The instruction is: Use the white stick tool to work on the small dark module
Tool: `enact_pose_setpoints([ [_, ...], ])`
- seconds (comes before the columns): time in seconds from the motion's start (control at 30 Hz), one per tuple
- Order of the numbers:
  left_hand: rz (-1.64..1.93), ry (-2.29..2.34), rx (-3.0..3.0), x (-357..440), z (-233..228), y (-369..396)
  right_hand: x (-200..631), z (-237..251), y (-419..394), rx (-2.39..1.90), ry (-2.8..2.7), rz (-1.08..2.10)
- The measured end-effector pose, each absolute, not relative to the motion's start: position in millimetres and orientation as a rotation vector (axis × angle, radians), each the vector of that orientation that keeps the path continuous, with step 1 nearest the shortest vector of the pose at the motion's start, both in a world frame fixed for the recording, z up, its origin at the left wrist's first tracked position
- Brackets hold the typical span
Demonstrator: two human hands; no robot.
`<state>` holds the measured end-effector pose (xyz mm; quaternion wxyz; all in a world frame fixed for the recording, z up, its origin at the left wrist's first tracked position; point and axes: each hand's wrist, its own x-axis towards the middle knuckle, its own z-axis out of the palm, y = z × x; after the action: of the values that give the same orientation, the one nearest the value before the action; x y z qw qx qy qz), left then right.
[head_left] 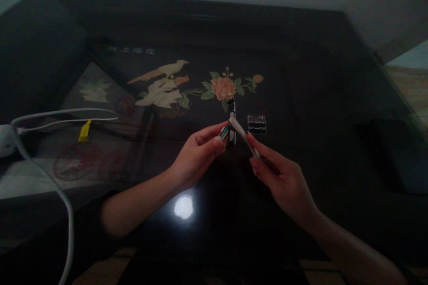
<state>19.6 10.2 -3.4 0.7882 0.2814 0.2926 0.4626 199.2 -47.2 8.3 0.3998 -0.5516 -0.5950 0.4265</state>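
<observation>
My left hand (197, 153) pinches a small bundle with green and white parts (224, 132) between thumb and fingers. Coming from the right, my right hand (279, 176) holds a long pale flat strip (244, 136) whose far end touches that bundle. Both hands hover above a dark glossy table (317, 151) inlaid with a bird and flower picture. A small dark item hangs or stands just behind the strip's tip; the dim light hides what it is.
A small clear ribbed case (257, 124) lies on the table just beyond my right hand. A white cable (50, 173) with a yellow tag (84, 130) loops along the left side. A lamp glare (183, 207) reflects on the table near me.
</observation>
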Motion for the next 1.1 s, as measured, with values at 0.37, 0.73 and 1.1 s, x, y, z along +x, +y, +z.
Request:
enact_pose_setpoints([
  [0.37,0.993,0.588,0.592,18.6,-5.1,11.3,194.5,8.5,-56.0,-1.315,-1.527,1.174],
  [0.73,0.98,0.606,0.578,19.7,-2.6,10.8,196.6,8.6,-54.3,-1.345,-1.53,1.157],
  [1.1,0.975,0.608,0.596,18.4,-4.6,10.9,197.8,6.6,-49.4,-1.43,-1.473,1.084],
])
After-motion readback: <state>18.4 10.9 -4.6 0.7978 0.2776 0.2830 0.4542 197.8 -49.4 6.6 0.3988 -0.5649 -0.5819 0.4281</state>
